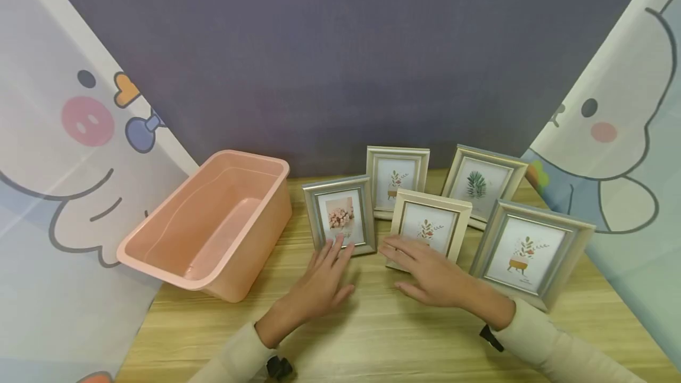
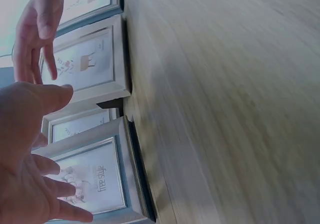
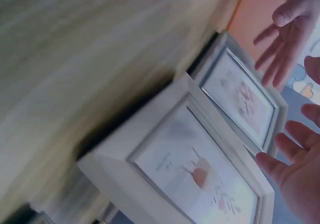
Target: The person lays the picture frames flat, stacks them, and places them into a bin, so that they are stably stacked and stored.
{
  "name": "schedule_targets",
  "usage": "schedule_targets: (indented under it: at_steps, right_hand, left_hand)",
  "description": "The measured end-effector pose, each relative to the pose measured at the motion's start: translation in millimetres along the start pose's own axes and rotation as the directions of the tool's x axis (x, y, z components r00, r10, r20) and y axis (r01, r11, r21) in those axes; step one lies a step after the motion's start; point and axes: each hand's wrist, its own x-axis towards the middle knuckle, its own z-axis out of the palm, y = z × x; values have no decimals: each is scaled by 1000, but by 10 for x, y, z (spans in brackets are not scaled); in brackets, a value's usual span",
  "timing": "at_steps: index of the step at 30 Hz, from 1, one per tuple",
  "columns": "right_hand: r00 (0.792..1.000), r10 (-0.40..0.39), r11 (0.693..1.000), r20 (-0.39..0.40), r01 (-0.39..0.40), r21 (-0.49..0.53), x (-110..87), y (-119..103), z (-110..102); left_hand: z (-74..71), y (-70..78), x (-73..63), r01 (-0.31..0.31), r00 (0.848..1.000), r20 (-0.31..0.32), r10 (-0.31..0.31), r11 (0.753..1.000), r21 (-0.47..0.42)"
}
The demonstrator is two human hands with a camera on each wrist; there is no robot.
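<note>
Five picture frames stand upright on the table, but I count them only as several. My left hand (image 1: 318, 285), fingers spread and straight, is in front of the silver frame with a pink flower print (image 1: 340, 217). My right hand (image 1: 433, 273) hovers before the cream frame with a potted plant print (image 1: 432, 223), its fingers extended across the lower left part. In the left wrist view, the flower-print frame (image 2: 95, 179) is behind the left fingertips. The right wrist view has the cream frame (image 3: 190, 169) beside the right fingers. Neither hand grips anything.
Behind stand a champagne frame (image 1: 396, 179) and a frame with a green leaf print (image 1: 481, 185). A larger silver frame (image 1: 532, 250) is at the right. A pink plastic bin (image 1: 250, 247) sits on the left of the wooden table (image 1: 367, 347). A dark backdrop (image 1: 346, 64) rises behind.
</note>
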Motion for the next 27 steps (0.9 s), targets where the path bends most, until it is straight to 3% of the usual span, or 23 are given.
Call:
schedule_targets:
  at_steps: [5,9,13,19,23,27]
  right_hand:
    - [994,75,997,-80,-74,12,14,63,-148]
    - [966,176,984,-188,-173,34,4,136,-261]
    - [910,288,957,-298,-284,59,-22,216,-353]
    - [806,418,905,-419,-408,119,-77,305,-467]
    - [737,517,853,-435,-485,193,-122,364,-514]
    - [682,604,794,-413,-559,238,-165,404,-530]
  left_hand:
    - [18,28,113,-23,995,-104,8,989,-143]
    - [-6,78,215,-1,993,-113,-31,962,-274]
    - [-22,114,310,30,995,-79,-63,930,-366]
    - [28,143,465,71,995,-22,-92,878,-474]
    - [102,166,587,87,994,-14,-110,853,-514]
    - [185,198,708,82,993,-26,-119,809,-581]
